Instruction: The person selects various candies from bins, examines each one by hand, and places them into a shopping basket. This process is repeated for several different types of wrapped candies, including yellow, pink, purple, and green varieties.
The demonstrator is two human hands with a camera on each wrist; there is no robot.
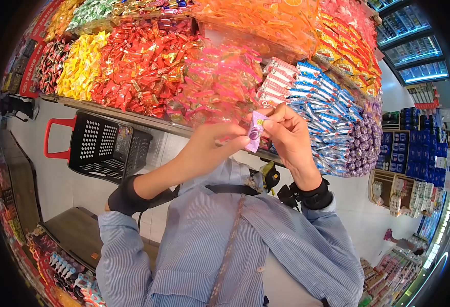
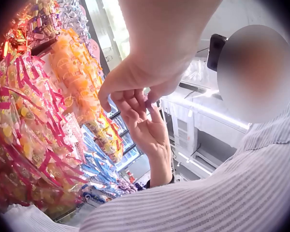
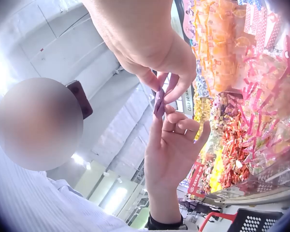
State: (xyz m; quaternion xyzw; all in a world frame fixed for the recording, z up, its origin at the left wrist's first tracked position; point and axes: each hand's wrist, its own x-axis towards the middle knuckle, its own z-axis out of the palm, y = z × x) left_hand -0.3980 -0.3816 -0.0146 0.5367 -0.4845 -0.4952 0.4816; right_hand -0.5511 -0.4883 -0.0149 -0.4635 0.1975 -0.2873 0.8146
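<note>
A small purple wrapped candy (image 1: 256,132) is held between both hands in front of the chest, with a dark round picture on its wrapper. My left hand (image 1: 207,148) pinches the lower left end with thumb and finger. On the other side, my right hand (image 1: 290,138) pinches the upper right end between thumb and curled index finger. The right wrist view shows the candy (image 3: 159,102) edge-on between the fingertips of the right hand (image 3: 157,53) above and the left hand (image 3: 171,150) below. In the left wrist view the fingers mostly hide it.
Beyond the hands lies a sloped candy display: red candies (image 1: 138,69), pink-wrapped candies (image 1: 217,84), yellow candies (image 1: 84,61), blue-and-white packets (image 1: 319,110) and orange bags (image 1: 255,23). A black basket (image 1: 105,146) with a red handle stands lower left. Stocked shelves (image 1: 414,153) line the right.
</note>
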